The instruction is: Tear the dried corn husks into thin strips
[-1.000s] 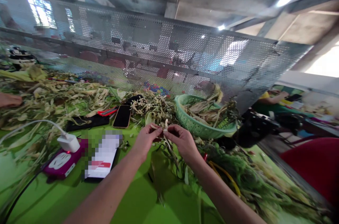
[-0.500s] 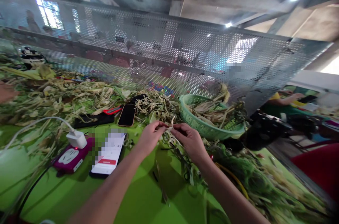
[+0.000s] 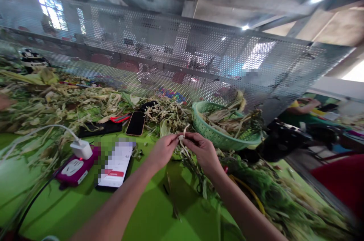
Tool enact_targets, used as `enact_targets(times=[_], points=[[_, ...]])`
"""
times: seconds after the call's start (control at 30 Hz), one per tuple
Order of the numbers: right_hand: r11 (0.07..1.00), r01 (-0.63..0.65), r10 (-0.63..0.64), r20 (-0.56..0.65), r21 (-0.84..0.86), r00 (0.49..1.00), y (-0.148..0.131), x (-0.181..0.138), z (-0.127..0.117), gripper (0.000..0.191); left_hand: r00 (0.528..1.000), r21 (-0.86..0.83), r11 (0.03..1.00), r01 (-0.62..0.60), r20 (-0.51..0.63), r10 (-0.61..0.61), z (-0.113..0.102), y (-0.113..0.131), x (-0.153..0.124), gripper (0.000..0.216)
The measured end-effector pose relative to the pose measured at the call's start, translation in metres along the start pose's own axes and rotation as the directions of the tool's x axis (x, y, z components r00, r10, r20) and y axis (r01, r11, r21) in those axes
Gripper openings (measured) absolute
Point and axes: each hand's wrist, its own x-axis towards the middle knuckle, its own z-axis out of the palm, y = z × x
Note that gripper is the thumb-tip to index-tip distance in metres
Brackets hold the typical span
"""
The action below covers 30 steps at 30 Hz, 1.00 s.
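Observation:
My left hand (image 3: 162, 153) and my right hand (image 3: 202, 153) meet over the middle of the green table, fingertips almost touching. Between them is a small pale strip of dried husk (image 3: 182, 140), apparently folded or knotted, with one end poking up above my right fingers. Both hands are closed in a pinch on it. Its exact shape is partly hidden by the fingers. Just below and behind my fingers lie thin green and pale plant strips (image 3: 195, 167). A heap of short curled husk pieces (image 3: 167, 114) sits beyond my hands.
A green plastic basket (image 3: 209, 131) of husks stands behind my right hand. Left are a lit phone (image 3: 115, 167), a dark phone (image 3: 135, 123), a purple power strip (image 3: 75, 170) and a red cutter (image 3: 121, 118). Green netting (image 3: 256, 180) lies right. Another person's hand (image 3: 5, 101) shows far left.
My left fingers have closed in more tightly around the pale strip and shifted slightly. My right hand stays nearly in place. The other person's hand has moved a little out at the left.

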Motion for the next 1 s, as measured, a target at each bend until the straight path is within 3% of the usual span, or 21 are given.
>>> enact_targets(times=[0.1, 0.2, 0.3, 0.4, 0.53, 0.67, 0.87, 1.0], points=[[0.998, -0.037, 0.037, 0.001, 0.043, 0.999, -0.0013, -0.0015, 0.0012, 0.032, 0.996, -0.211, 0.974, 0.085, 0.029, -0.081, 0.0027, -0.0029, 0.0001, 0.028], [0.999, -0.013, 0.011, -0.04, -0.052, 0.999, -0.0021, -0.003, 0.0008, 0.029, 0.977, -0.432, 0.877, 0.211, 0.067, -0.202, 0.0045, -0.0023, -0.0006, 0.03], [0.987, 0.039, -0.047, -0.049, -0.156, 0.998, -0.0011, -0.0038, 0.0007, 0.024, 0.954, -0.532, 0.798, 0.284, 0.078, -0.288, 0.0048, 0.0016, -0.0013, 0.031], [0.969, 0.095, -0.109, -0.052, -0.226, 0.993, -0.0002, -0.0044, 0.0013, 0.022, 0.958, -0.541, 0.797, 0.269, 0.067, -0.278, 0.0047, 0.0034, -0.0007, 0.03], [0.899, 0.249, -0.279, -0.033, -0.361, 0.96, -0.0032, -0.0054, 0.0009, 0.035, 0.971, -0.465, 0.855, 0.229, 0.04, -0.237, 0.0054, -0.0008, 0.0012, 0.027], [0.801, 0.389, -0.392, 0.094, -0.455, 0.915, -0.0076, -0.007, 0.0011, 0.016, 0.96, -0.45, 0.852, 0.266, 0.042, -0.277, 0.0057, -0.0036, 0.0012, 0.025], [0.853, 0.353, -0.364, 0.045, -0.385, 0.93, -0.0071, -0.0068, 0.0012, 0.009, 0.939, -0.547, 0.774, 0.319, 0.076, -0.334, 0.0044, 0.0018, -0.0019, 0.028], [0.885, 0.286, -0.292, 0.04, -0.368, 0.956, -0.0059, -0.0053, -0.0014, 0.011, 0.954, -0.511, 0.809, 0.292, 0.094, -0.285, 0.0042, 0.0042, -0.0036, 0.029]])
